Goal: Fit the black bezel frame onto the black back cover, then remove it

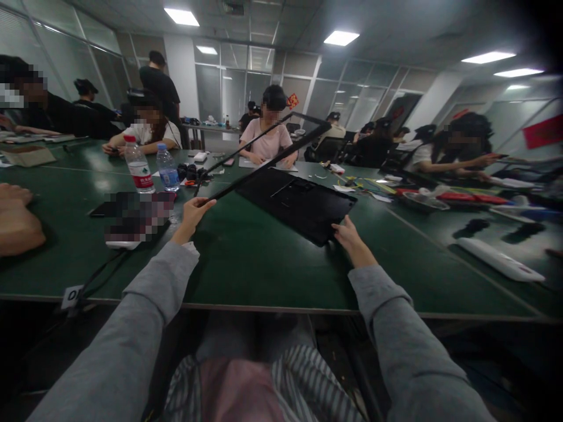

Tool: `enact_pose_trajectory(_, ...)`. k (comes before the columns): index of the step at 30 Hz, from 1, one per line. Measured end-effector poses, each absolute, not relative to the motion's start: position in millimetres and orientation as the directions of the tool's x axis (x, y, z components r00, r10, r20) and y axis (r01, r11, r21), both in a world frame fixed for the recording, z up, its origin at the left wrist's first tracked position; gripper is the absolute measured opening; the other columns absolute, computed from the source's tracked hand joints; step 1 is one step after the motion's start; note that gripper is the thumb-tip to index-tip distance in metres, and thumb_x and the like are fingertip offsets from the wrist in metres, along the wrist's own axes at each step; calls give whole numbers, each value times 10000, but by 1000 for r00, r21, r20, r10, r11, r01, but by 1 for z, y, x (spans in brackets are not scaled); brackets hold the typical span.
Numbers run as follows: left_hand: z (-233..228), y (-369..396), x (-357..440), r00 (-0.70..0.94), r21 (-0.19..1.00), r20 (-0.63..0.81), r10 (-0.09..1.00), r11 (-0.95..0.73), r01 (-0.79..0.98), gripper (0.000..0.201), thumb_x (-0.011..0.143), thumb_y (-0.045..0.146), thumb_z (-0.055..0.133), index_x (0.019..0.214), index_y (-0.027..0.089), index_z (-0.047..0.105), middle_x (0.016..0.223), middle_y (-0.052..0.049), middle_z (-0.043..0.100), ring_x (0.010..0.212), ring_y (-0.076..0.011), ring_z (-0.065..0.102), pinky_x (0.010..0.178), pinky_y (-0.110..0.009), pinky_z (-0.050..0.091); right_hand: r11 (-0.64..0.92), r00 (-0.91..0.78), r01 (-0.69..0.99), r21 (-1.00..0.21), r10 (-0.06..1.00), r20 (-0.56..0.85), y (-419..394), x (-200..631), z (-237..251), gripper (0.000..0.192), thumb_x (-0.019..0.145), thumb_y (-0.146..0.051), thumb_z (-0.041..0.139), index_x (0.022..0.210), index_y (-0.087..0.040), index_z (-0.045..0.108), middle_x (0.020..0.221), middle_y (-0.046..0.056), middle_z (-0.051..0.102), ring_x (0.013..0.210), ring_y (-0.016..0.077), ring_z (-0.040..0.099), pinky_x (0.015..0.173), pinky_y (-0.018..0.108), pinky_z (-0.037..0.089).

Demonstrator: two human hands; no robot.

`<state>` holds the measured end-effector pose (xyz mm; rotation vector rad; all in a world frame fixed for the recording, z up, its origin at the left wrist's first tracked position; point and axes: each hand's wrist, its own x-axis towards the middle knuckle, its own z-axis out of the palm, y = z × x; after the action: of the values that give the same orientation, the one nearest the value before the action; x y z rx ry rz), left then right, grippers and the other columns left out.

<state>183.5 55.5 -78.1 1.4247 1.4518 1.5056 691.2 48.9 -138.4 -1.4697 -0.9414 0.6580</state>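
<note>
View from a head camera over a long green table (pixel 246 258) in a busy workroom. The person's left hand (pixel 192 215) is raised just above the table, thumb and fingers pinched on the near corner of a thin black frame (pixel 268 157). From that grip the frame runs up and away to the right, its long edge slanting from low at the hand to high near the middle of the picture, so it stands tilted open over the table. The right hand (pixel 349 237) lies flat, fingers pressing the near corner of a black panel (pixel 299 205) lying on the table; it does not close around anything. The panel is a flat dark rectangle with faint ridges and a matt surface, its long side angled away to the left, below the raised frame. The left hand is the one nearer the frame. To the left stand two water bottles (pixel 152 167). Other people sit around the table, working
</note>
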Motion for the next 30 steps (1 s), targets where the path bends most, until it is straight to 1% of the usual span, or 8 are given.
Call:
enact_pose_trajectory(3,-87,65,178,-241,914,323,915,-236,332,543,701,570,895,1029,156,769,1013,-121,783,1064,-309,709,940,-406,559,64,354,180,-982,927,125,58,679,-136,766,704,-297,753,1455,-272,603,992,52,755,776,213,697,750,406,630)
enact_pose_trajectory(6,-98,77,170,-180,856,383,906,-274,439,473,715,543,882,1003,183,779,1063,-116,784,1049,-291,715,966,-404,541,88,467,257,-962,861,203,69,674,-135,633,800,-403,707,1390,-189,630,883,42,725,785,204,680,843,432,616)
enact_pose_trajectory(9,-105,82,165,-106,766,446,889,-317,559,414,739,536,871,990,217,790,1083,-99,782,1064,-286,708,989,-414,511,148,566,233,-961,783,258,73,674,-128,527,946,-575,540,1303,-198,632,921,63,714,879,211,700,926,438,593)
enact_pose_trajectory(11,-106,80,166,-64,706,467,882,-328,628,394,750,529,875,984,223,793,1097,-102,779,1083,-295,697,996,-421,490,195,506,146,-970,828,242,68,678,-118,559,966,-704,464,1196,-224,636,958,99,722,961,248,718,929,452,597)
enact_pose_trajectory(14,-104,73,171,-25,632,458,889,-306,712,384,758,531,882,1001,245,797,1142,-98,774,1127,-312,677,1021,-438,458,207,380,87,-974,897,224,59,684,-109,591,885,-801,557,1073,-245,631,939,113,723,992,296,719,888,473,619)
enact_pose_trajectory(19,-101,65,177,51,529,428,902,-296,796,391,768,580,869,1018,286,801,1159,-83,773,1173,-336,653,1092,-496,385,99,450,286,-953,864,225,65,681,-122,521,803,-541,762,1197,-219,651,882,44,697,858,245,694,874,449,610)
enact_pose_trajectory(25,-101,68,169,129,495,337,933,-292,818,396,738,626,862,945,295,794,1091,-80,797,1158,-381,661,1154,-588,255,120,378,673,-730,792,479,76,668,-141,467,878,-315,584,1302,-141,672,1219,182,715,1186,315,647,1117,503,466)
enact_pose_trajectory(30,-100,65,169,213,447,276,937,-321,835,361,682,594,901,805,279,776,995,-66,799,1142,-387,664,1171,-615,187,46,328,837,-545,756,567,77,669,-148,501,889,-211,472,1338,-99,664,1264,224,682,1252,333,565,1168,553,373)
